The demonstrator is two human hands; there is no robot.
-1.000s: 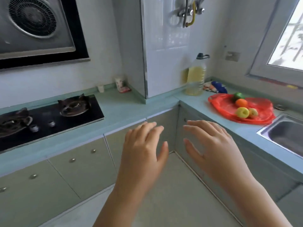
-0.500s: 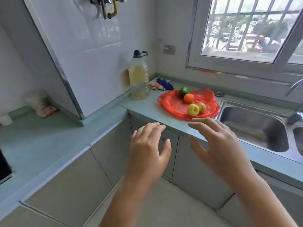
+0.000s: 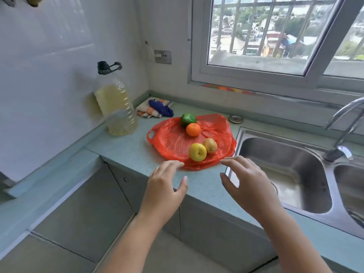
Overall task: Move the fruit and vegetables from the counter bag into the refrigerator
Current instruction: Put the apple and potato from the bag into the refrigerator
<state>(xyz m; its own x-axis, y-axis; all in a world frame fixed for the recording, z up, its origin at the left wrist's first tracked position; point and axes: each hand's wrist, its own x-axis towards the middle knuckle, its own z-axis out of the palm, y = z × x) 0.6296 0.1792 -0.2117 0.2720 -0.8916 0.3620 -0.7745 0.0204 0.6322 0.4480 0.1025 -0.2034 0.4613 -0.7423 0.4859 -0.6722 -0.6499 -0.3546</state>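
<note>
— Hands first: where are ours?
— Our left hand hovers empty, fingers spread, at the near edge of the red bag; our right hand is likewise empty and spread.
— And the produce?
— On the bag, flat on the worktop: green pepper, orange, yellow apple, brownish pear. A sink lies right.
</note>
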